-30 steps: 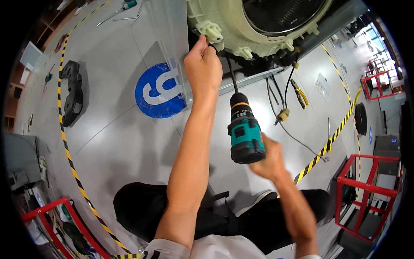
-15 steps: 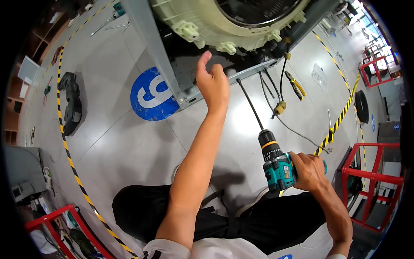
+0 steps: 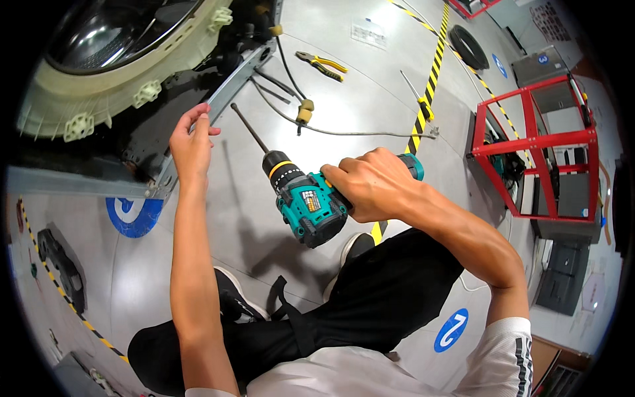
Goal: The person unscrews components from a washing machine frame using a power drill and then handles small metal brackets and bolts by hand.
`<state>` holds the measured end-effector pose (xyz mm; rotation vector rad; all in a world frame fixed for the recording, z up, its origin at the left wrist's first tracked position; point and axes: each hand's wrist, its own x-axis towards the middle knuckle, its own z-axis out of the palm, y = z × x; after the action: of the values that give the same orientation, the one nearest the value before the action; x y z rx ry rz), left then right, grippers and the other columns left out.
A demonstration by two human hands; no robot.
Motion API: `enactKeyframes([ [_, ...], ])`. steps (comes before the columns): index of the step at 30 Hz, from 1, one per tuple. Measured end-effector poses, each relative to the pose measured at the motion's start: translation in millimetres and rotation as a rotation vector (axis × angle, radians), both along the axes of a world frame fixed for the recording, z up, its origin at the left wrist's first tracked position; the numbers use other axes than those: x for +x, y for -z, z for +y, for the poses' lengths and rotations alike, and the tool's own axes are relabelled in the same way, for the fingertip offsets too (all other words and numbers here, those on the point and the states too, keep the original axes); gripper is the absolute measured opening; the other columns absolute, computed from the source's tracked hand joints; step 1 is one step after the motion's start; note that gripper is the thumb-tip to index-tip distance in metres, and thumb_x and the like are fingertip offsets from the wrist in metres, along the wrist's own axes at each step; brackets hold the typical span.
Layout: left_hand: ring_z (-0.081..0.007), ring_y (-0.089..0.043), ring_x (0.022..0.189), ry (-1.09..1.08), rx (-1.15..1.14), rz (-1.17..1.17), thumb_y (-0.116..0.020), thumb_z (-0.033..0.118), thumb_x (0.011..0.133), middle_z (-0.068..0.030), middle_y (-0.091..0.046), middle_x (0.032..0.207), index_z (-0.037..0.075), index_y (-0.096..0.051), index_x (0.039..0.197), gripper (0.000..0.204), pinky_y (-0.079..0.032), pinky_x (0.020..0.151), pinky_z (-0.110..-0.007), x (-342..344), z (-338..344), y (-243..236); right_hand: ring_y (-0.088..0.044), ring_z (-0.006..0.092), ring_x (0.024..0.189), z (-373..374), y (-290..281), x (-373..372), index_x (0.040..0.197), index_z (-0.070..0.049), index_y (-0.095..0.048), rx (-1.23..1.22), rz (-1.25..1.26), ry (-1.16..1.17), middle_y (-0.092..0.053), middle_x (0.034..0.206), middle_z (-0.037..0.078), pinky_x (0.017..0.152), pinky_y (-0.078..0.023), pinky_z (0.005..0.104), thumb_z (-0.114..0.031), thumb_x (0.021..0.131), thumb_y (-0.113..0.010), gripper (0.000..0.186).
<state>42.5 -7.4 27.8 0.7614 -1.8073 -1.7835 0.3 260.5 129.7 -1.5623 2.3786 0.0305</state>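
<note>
My right hand point(image 3: 376, 185) is wrapped round a teal and black cordless drill point(image 3: 311, 205), whose long thin bit point(image 3: 248, 127) points up-left and ends in free space just right of the metal frame. My left hand point(image 3: 192, 142) is raised at the rail point(image 3: 230, 83) of that frame, fingers bent but apart, with nothing visible in them; whether it touches the rail I cannot tell. Behind the rail sits a cream plastic washer tub point(image 3: 112, 92) with a dark round door opening point(image 3: 119, 33).
Yellow-handled pliers point(image 3: 321, 65), a cable with foam pieces point(image 3: 305, 111) and a screwdriver point(image 3: 423, 106) lie on the floor. A red metal frame cart point(image 3: 529, 142) stands at right, a black ring point(image 3: 468, 47) behind. A dark moulded block point(image 3: 61, 268) lies at left.
The drill bit has come out from under the tub and my left hand has left the tub's bracket. The view has turned right, so the washer now sits upper left.
</note>
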Motion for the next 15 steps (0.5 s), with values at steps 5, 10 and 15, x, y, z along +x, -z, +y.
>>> enactKeyframes([
  [5,-0.009,-0.058,0.066,0.139,-0.159,0.005,-0.054,0.017,0.086,-0.004,-0.065,0.092,0.003,-0.064,0.099,0.022,-0.042,0.058,-0.022,-9,18,-17,-0.056,0.0332,0.053,8,-1,-1,0.081,-0.004,-0.053,0.088,-0.03,-0.077,-0.056,0.06,0.012,0.046,-0.042,0.0407,-0.01,0.057,-0.063,0.027],
  [10,-0.0134,-0.063,0.074,0.448,-0.443,-0.019,-0.056,0.021,0.086,-0.0083,-0.066,0.09,0.002,-0.063,0.101,0.025,-0.047,0.065,-0.026,-23,39,-24,-0.063,0.0282,0.062,4,-22,11,0.083,-0.005,-0.059,0.294,-0.097,-0.25,-0.061,0.066,0.011,0.055,-0.046,0.0366,-0.017,0.057,-0.067,0.03],
  [15,-0.0251,-0.064,0.086,0.721,-0.911,-0.287,-0.057,0.018,0.081,-0.0176,-0.065,0.094,0.001,-0.06,0.105,0.03,-0.05,0.072,-0.034,-26,-8,-4,-0.062,0.0264,0.057,-9,-28,23,0.075,-0.003,-0.059,0.299,-0.214,-0.354,-0.061,0.061,0.011,0.052,-0.045,0.0331,-0.016,0.053,-0.068,0.027],
])
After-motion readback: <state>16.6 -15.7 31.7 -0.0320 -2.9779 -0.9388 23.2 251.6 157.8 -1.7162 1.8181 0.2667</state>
